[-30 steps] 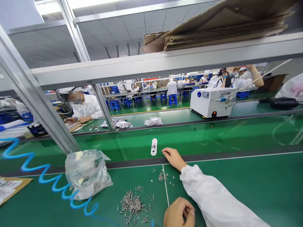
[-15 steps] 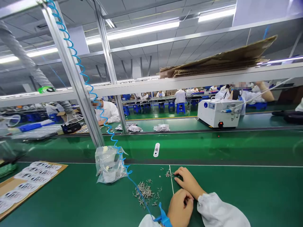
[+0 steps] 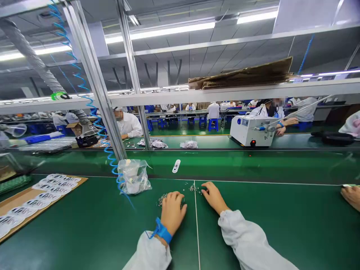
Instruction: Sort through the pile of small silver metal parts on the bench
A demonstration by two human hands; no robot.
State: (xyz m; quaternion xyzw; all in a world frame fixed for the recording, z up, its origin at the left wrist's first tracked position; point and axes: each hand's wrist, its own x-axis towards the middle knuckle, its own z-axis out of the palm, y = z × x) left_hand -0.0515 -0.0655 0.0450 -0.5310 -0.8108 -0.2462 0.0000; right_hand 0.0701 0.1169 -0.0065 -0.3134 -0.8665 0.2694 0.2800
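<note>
My left hand (image 3: 173, 212), with a blue wrist strap (image 3: 161, 230) on its wrist, lies curled over a pile of small metal parts (image 3: 161, 200) on the green bench mat. The hand hides most of the pile, and I cannot tell whether it holds any parts. My right hand (image 3: 213, 197) rests with its fingers spread on the mat, close to a small scatter of the same parts (image 3: 194, 188). A white sleeve covers each forearm.
A clear plastic bag of parts (image 3: 133, 176) stands left of my hands, with a blue coiled cord (image 3: 112, 161) beside it. A tan tray of printed labels (image 3: 42, 198) lies further left. A co-worker's hand (image 3: 350, 197) enters at the right edge. A white remote-like part (image 3: 176, 166) lies on the green conveyor belt (image 3: 225, 163) beyond the mat.
My view has swung down and levelled. My left hand has moved over the pile of parts, and the blue strap now shows fully. My right hand has stayed close to the scattered parts.
</note>
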